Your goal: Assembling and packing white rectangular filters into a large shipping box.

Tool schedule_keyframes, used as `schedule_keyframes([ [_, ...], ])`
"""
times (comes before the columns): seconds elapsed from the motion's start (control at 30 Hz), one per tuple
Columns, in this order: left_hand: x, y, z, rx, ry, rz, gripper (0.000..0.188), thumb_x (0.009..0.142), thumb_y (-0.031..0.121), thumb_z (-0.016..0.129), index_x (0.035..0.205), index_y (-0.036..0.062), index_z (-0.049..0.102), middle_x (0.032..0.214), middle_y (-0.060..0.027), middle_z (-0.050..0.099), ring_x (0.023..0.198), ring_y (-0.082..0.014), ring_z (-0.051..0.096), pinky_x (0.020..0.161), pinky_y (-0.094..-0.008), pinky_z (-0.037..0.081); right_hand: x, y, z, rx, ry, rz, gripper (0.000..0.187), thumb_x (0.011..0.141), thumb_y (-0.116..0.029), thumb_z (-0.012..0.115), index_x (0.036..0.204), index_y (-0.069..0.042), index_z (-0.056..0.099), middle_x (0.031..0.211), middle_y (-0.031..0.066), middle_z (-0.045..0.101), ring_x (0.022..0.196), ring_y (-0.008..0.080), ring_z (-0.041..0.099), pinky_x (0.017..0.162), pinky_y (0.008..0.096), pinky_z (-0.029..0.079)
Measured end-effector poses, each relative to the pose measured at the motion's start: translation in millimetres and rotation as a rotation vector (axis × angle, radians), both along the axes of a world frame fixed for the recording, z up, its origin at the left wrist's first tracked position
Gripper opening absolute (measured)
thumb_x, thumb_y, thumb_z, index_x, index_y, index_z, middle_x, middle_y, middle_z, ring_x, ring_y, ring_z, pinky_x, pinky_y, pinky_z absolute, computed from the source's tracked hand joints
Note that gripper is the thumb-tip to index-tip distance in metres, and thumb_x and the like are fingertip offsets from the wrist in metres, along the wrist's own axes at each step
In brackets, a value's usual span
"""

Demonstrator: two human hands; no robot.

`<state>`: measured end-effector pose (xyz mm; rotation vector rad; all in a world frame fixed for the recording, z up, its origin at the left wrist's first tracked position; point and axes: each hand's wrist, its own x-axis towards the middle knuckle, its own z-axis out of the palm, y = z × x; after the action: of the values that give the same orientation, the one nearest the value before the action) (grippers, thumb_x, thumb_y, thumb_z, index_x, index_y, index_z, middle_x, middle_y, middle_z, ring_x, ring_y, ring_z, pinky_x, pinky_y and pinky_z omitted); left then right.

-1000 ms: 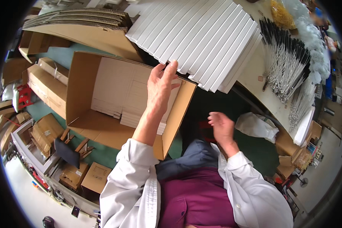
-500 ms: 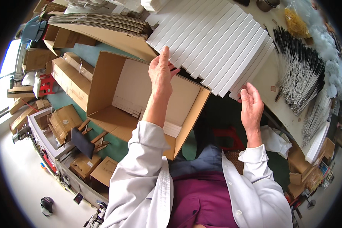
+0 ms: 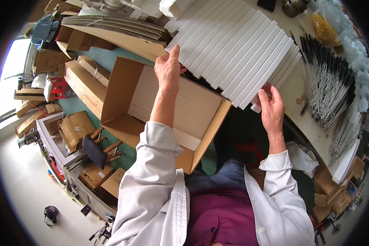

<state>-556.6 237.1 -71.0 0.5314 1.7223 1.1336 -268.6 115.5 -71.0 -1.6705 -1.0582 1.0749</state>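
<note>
A row of long, narrow white boxes [image 3: 229, 53] lies side by side at the table's near edge, their near ends stepped unevenly. My left hand [image 3: 167, 70] is at the row's left corner, thumb on top and fingers curled beneath, partly hidden. My right hand [image 3: 272, 107] closes on the near right end, its thumb and fingers against the outermost boxes. Below the row, an open cardboard carton [image 3: 123, 88] stands with more white boxes [image 3: 186, 138] inside it.
Flattened cardboard sheets [image 3: 115, 28] are stacked at the far left. On the table at right lie a bundle of thin metal wires with black ends [image 3: 326, 86] and a bag of yellow pieces [image 3: 324, 29]. Long closed cartons [image 3: 84, 88] sit on the floor at left.
My right hand has come in against the right end of the row, and its fingers have closed. My left hand stays at the left corner. The whole view has shifted slightly.
</note>
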Motion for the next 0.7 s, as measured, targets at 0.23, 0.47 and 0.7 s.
schedule_keyframes([
  [0.23, -4.5, 5.6, 5.1, -0.045, -0.166, 0.030, 0.078, 0.089, 0.051, 0.071, 0.130, -0.0115, 0.048, 0.109, -0.0249, 0.064, 0.092, -0.0313, 0.068, 0.074, -0.0405, 0.061, -11.7, 5.1, 4.9, 0.049, -0.025, 0.041, 0.048, 0.098, -0.033, 0.067, 0.124, 0.006, 0.059, 0.102, 0.0143, 0.072, 0.091, 0.0220, 0.069, 0.082, 0.0354, 0.054],
  [0.47, -17.0, 8.1, -3.7, -0.051, -0.199, 0.060, 0.082, 0.084, 0.048, 0.078, 0.130, -0.0122, 0.046, 0.110, -0.0259, 0.058, 0.096, -0.0339, 0.066, 0.079, -0.0422, 0.060, -19.2, 6.4, 4.8, 0.105, -0.075, 0.047, 0.041, 0.096, -0.032, 0.069, 0.117, 0.003, 0.062, 0.098, 0.0152, 0.073, 0.088, 0.0260, 0.069, 0.079, 0.0383, 0.053],
  [0.7, -12.5, 3.1, 0.4, -0.044, -0.260, 0.072, 0.074, 0.082, 0.043, 0.080, 0.122, -0.0113, 0.048, 0.105, -0.0247, 0.057, 0.093, -0.0354, 0.065, 0.082, -0.0454, 0.060, -23.8, 8.8, -1.1, 0.125, -0.135, 0.035, 0.034, 0.094, -0.031, 0.071, 0.101, 0.002, 0.062, 0.088, 0.0133, 0.070, 0.078, 0.0237, 0.066, 0.072, 0.0382, 0.052],
])
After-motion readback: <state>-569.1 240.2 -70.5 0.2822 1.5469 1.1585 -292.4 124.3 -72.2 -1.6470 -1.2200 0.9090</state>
